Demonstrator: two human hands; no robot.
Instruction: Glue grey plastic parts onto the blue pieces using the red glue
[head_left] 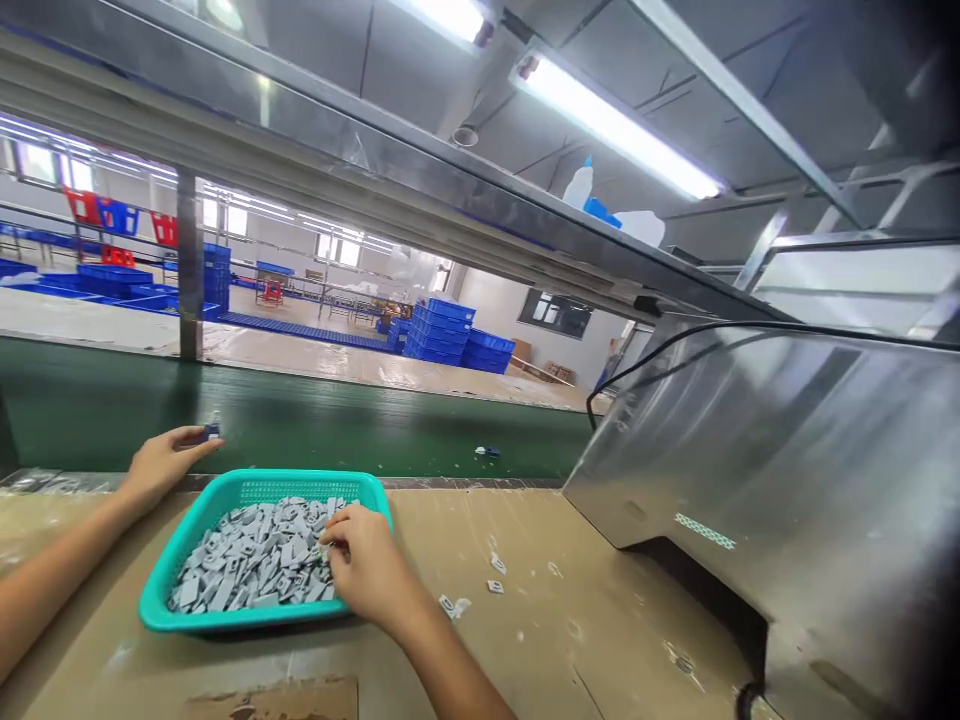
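Dozens of small light-grey plastic pieces, some with oval holes, fill a shallow teal plastic basket at the lower left-centre of the frame. The person's left hand, left of centre, pinches a small dark-blue part with a clear tip between thumb and fingers, above the near edge of a smooth green conveyor belt that crosses the middle of the frame. The right hand is over the right side of the basket, fingers curled down at the grey pieces; whether it pinches one, I cannot tell.

Another small dark-blue part with a white end lies on the belt, right of centre. On the tan tabletop, right of the basket, a few loose grey pieces lie scattered. A large shiny sheet-metal housing takes up the right of the frame, with a black cable along its top. Stacked blue plastic crates stand beyond the belt, near the upper centre.
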